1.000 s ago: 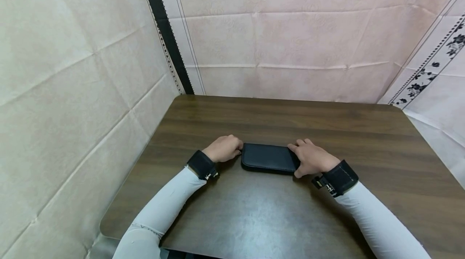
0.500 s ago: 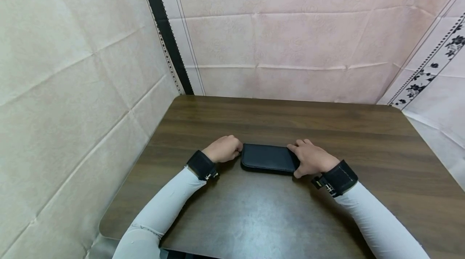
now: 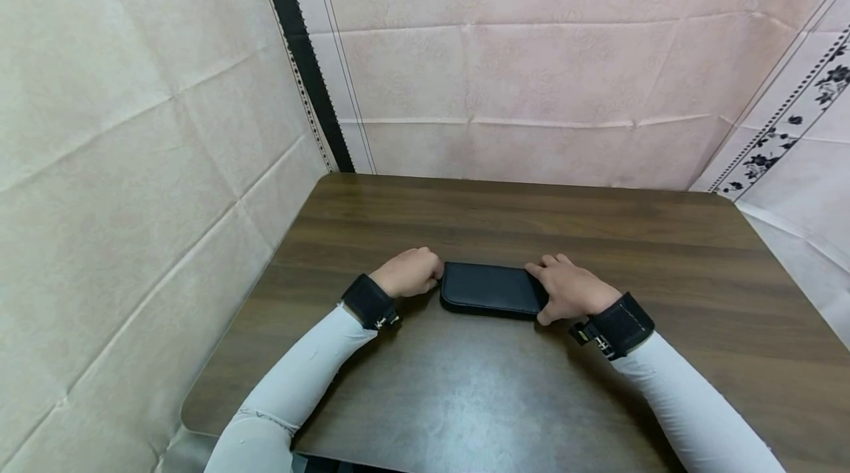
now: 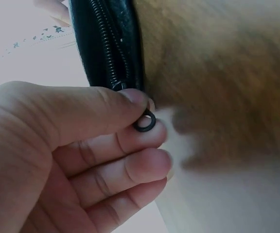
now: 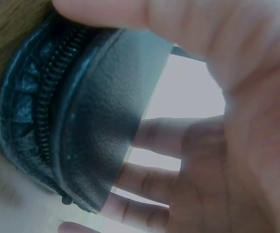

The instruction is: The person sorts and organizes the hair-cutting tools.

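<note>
A black leather zip wallet [image 3: 493,288] with rounded corners lies flat on the brown wooden table. At its left end, my left hand [image 3: 409,271] pinches the zipper pull between thumb and curled index finger. The pull's small dark ring [image 4: 153,122] sticks out past the thumb tip in the left wrist view, below the zipper teeth [image 4: 106,43]. My right hand [image 3: 571,288] grips the wallet's other end, thumb on the near side and fingers at the far side. Zipper teeth [image 5: 43,109] curve round that end in the right wrist view.
The wood-grain table [image 3: 531,215] has rounded corners. Pale creased cloth [image 3: 558,74] hangs behind it, and another cloth [image 3: 153,200] hangs along the left. Black bands [image 3: 614,325] with small devices circle both wrists over white sleeves.
</note>
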Demonstrator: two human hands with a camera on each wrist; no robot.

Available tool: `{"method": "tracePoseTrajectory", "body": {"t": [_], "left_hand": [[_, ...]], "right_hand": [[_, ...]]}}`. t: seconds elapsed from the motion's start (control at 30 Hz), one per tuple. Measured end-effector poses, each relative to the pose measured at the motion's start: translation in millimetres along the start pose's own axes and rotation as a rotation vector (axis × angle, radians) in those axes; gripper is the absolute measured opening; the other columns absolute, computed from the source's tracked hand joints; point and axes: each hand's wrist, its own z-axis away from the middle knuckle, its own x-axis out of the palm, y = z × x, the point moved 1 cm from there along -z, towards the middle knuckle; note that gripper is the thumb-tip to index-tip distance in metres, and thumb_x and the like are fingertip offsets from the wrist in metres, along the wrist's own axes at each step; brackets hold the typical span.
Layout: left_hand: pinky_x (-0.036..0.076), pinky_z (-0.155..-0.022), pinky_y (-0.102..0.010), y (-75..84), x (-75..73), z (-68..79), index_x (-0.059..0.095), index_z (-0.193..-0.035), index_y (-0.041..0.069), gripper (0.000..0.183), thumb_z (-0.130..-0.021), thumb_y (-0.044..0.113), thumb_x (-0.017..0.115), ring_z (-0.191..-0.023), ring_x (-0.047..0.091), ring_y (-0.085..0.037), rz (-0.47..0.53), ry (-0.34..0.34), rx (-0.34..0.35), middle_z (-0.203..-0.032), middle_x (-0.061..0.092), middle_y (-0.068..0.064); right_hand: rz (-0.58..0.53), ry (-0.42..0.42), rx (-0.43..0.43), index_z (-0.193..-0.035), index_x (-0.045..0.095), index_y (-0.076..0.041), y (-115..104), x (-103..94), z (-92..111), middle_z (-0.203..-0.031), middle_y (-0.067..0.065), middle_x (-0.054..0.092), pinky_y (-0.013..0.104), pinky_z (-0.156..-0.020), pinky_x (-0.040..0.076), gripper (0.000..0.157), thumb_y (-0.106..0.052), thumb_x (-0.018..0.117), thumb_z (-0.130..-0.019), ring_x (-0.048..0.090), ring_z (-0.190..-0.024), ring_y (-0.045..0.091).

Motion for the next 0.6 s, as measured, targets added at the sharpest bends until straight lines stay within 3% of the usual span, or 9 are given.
{"method": "tracePoseTrajectory", "body": {"t": [0.6], "left_hand": [[0.023,-0.055,-0.024,4.2,-2.0,1.4,0.038,-0.058,0.02,0.05,-0.092,-0.001,0.068,-0.057,0.026,-0.008,-0.013,-0.013,0.002,-0.063,0.027,0.008]], "right_hand": [[0.002,-0.001,0.012,-0.155,0.046,-0.001,0.8,0.6,0.1,-0.14,0.023,0.053,0.043,-0.079,0.053,0.095,-0.031,0.088,-0.075,0.048,-0.121,0.037]]}}
